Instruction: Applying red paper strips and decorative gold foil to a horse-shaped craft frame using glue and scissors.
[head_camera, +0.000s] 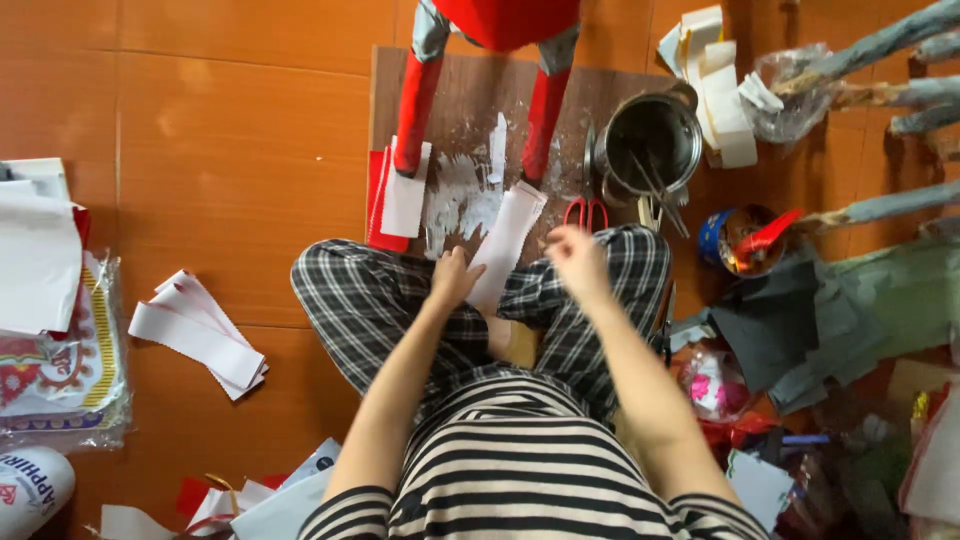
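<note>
Orange tiled floor w/ a brown wooden board (470, 85) in front of crossed legs. White paper strip (507, 243) lies on board's near edge, reaching the lap. Left hand (455, 277) presses its lower end, fingers flat. Right hand (578, 258) hovers just right of strip, blurred, grip can't tell. Red-handled scissors (587, 205) & metal pot (652, 140) sit right of strip; red figure legs (415, 105) stand behind.

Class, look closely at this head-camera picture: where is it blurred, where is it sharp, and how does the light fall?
Head view: the right hand is smeared by motion blur, the left hand on the white paper strip is fairly sharp; lighting is even and soft, with a faint sheen on the orange floor; edges bend slightly from the wide lens.
</note>
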